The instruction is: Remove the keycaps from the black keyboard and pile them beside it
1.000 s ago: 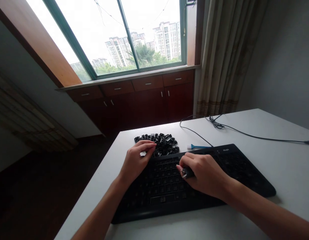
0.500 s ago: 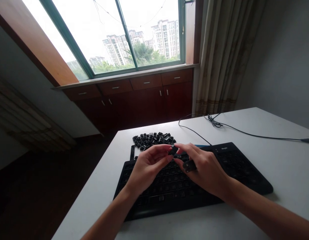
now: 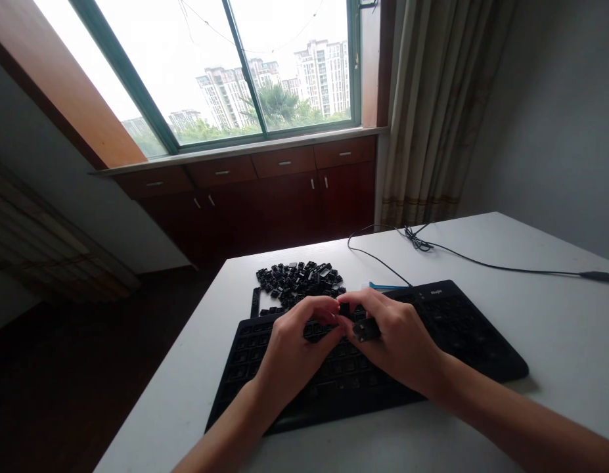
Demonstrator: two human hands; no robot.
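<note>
With our left hand (image 3: 292,345) and right hand (image 3: 397,338) pinching a small black keycap (image 3: 344,309) between narrow fingers just above the keyboard (image 3: 462,328), we judge a loose grip could drop it among the open switches.

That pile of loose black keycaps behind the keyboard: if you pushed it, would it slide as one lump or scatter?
Probably scatter: the keycaps lie as many separate small pieces heaped on the smooth white table. They look like light hollow plastic, so likely to skid and tumble. Blocky shapes, so rolling far seems unlikely.
</note>
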